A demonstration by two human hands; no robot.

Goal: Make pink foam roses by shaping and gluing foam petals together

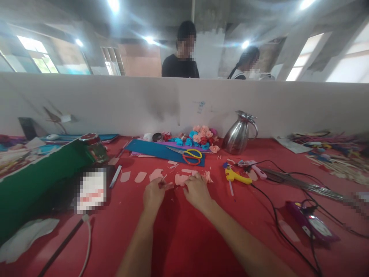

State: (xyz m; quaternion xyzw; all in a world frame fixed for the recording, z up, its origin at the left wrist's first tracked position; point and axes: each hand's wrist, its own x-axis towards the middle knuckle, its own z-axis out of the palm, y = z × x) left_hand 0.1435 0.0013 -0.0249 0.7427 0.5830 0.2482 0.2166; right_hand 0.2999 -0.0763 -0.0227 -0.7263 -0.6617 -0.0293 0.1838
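Observation:
Pinched between the thumb and fingers of my left hand (152, 195) is a small pink paper piece (167, 186). Close by on the right, my right hand (198, 192) has its fingers curled together; whatever they hold, if anything, is hidden. More pink paper (181, 179) lies just beyond its fingertips. Cut pink petal shapes (140, 177) are laid out in a row to the left, on the red tabletop (175, 238). Behind the hands, scissors (188, 154) with yellow and red handles rest on a blue sheet (150, 150).
Paper flowers (204, 135) are heaped near the white partition (129, 104), beside a steel jug (238, 134). To the right lie a yellow glue gun (238, 176), black cords and a purple power strip (313, 223). A green box (43, 173) and glass jar (95, 148) stand left. Two people are beyond the partition.

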